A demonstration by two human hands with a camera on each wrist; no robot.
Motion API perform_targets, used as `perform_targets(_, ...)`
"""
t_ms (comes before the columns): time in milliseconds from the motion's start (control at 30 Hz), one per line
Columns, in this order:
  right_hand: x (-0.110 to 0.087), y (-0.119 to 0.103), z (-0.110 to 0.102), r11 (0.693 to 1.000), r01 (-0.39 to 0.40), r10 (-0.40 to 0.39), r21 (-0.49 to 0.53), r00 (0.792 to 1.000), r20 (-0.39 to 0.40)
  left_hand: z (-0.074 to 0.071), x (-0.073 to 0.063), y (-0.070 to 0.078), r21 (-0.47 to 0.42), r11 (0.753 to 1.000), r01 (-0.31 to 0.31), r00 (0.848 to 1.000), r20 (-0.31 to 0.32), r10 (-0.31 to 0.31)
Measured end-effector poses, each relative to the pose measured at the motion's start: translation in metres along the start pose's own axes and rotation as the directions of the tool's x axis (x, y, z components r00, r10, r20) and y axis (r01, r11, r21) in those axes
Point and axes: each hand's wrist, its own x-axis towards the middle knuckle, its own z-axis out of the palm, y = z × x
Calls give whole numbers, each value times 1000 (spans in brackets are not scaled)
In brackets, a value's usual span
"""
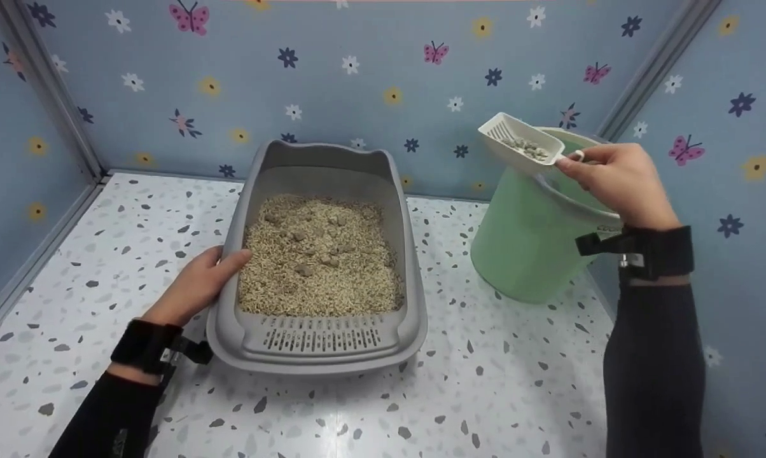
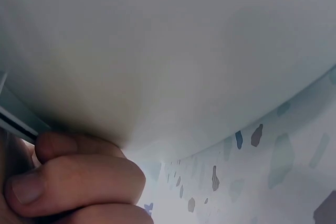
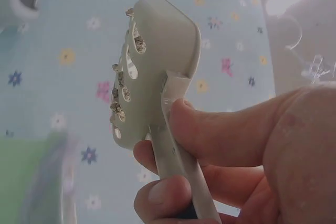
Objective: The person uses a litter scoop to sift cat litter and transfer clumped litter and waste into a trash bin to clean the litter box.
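Observation:
My right hand [image 1: 618, 181] grips the handle of a white slotted litter scoop [image 1: 516, 143]. Greyish clumps [image 1: 528, 150] lie in the scoop, which hangs beside and partly over the rim of a green bin [image 1: 526, 242]. In the right wrist view, thumb and fingers wrap the scoop's handle [image 3: 181, 145], and bits of litter poke through its slots. At the left, my left hand [image 1: 198, 280] holds the side rim of a grey litter box [image 1: 316, 362], thumb on top, fingers curled under the edge. Tan pellet litter [image 1: 319, 292] with several darker clumps [image 1: 303, 270] fills the box.
The box and bin stand on a white speckled floor [image 1: 485, 394]. Blue walls with flowers and butterflies [image 1: 370, 83] close in the back and both sides. The bin stands near the right wall [image 1: 739, 267].

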Motion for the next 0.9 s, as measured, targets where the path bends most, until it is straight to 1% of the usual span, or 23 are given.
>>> perform_targets(233, 9, 23, -15, 993, -104, 105, 48, 994, -15, 0, 0, 1, 9, 1000, -7, 1000, -5, 7)
perform_targets(467, 14, 35, -20, 989, -146, 147, 18, 989, -28, 1, -1, 1, -19, 1000, -11, 1000, -6, 11)
perform_targets(633, 16, 43, -24, 983, -179, 178, -29, 983, -36, 2, -1, 1, -22, 1000, -3, 1000, -8, 3)
perform_targets(733, 15, 48, -27, 980, -185, 181, -81, 982, -50, 2, -1, 1, -21, 1000, -5, 1000, -7, 4)
perform_targets(900, 14, 56, -30, 967, -179, 175, -180, 984, -38, 1, -2, 1, -9, 1000, -2, 1000, -11, 2)
